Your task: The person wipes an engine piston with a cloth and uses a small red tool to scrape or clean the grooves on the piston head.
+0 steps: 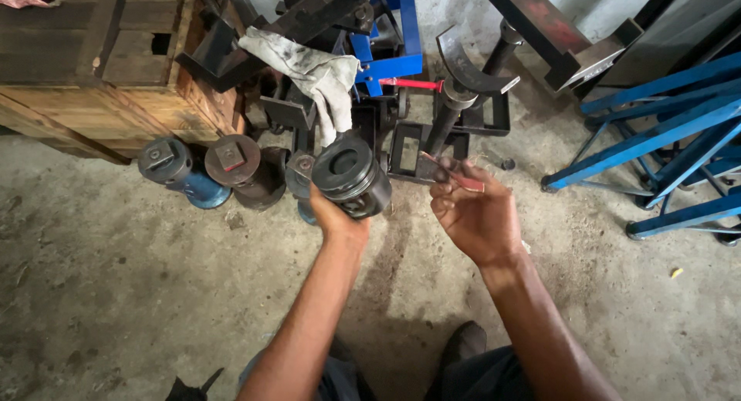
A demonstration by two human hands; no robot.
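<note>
Head view: a person crouches over a grey concrete floor (116,293), both bare forearms reaching forward.
Left hand (333,214): wrapped from below around a dark metal piston (351,175), fingers closed on its lower skirt.
Piston: held off the floor near the middle of the frame, tilted with its recessed crown turned up towards the camera; ring grooves show round its side.
Right hand (471,212): palm turned up, fingers curled in, pinching a thin flat strip with a red end (455,175) between thumb and fingertips.
Strip: just right of the piston and apart from it, lying slantwise across the fingers.
Hands to each other: near, not touching.
Beyond the piston: a dirty grey rag (312,73) draped over black steel brackets and frames (432,138) piled on the floor.
Left of the pile: two round dark weights, one on a blue cylinder (179,172) and one beside it (233,162), standing against a wooden crate (93,69).
Behind: a blue metal frame (394,57) with a red rod (413,84).
Right edge: blue tubular stand legs (664,131) on the floor.
Bottom edge: dark trousers and a dark shoe (463,347) of the person.
</note>
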